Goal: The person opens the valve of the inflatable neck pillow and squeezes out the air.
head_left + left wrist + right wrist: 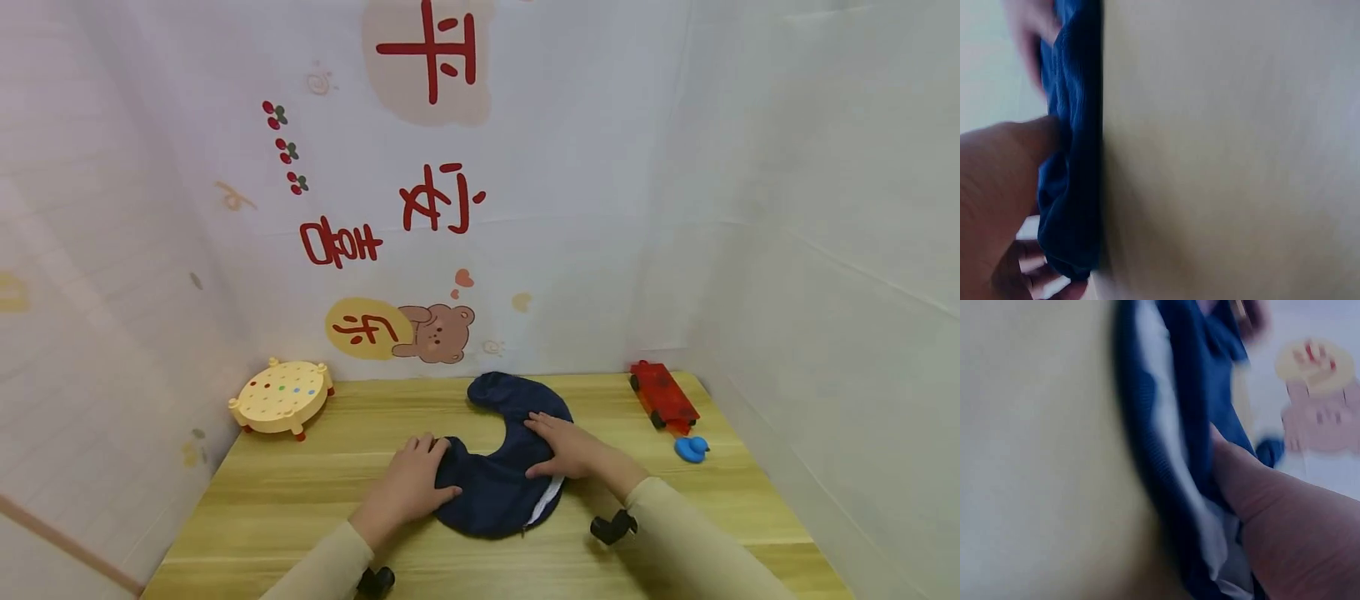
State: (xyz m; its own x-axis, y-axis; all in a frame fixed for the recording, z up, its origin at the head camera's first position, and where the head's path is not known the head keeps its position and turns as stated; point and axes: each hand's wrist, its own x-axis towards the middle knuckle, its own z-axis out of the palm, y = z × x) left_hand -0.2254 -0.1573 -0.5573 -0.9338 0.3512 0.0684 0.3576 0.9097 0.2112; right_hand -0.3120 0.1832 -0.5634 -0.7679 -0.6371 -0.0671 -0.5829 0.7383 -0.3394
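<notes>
A navy blue U-shaped neck pillow [487, 492] lies on the wooden table, its upper arm curving to the far side. Along its near right edge the zip is open, and white lining [1216, 550] shows through. My left hand [408, 479] holds the pillow's left end, with the thumb on the cloth and the fingers bent round the tip, as the left wrist view shows. On the right side my right hand [570, 450] rests over the pillow, fingers spread and thumb [1235, 469] pressed against the fabric. The wrist views are blurred.
At the back left stands a pale yellow round toy stool [281, 396] with coloured dots. A red toy car [663, 396] lies at the back right, with a blue toy duck [691, 449] in front of it. White printed cloth [570, 250] surrounds the table [300, 500].
</notes>
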